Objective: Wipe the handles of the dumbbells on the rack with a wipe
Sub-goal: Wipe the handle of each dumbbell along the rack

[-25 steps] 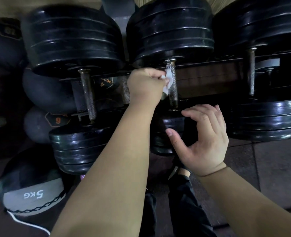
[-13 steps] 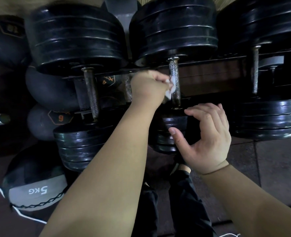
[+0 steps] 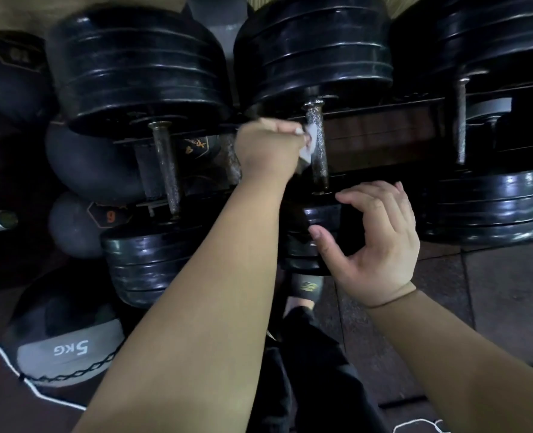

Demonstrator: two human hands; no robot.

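Pressing wipe (image 3: 309, 145) against middle dumbbell handle (image 3: 318, 145), left hand (image 3: 269, 150) fisted, right hand (image 3: 380, 245) fingers loosely spread.

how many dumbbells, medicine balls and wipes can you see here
dumbbells: 3, left, middle, right
medicine balls: 4, marked 5KG, marked 6, marked 4, top left
wipes: 1, white, in the left hand
total: 8
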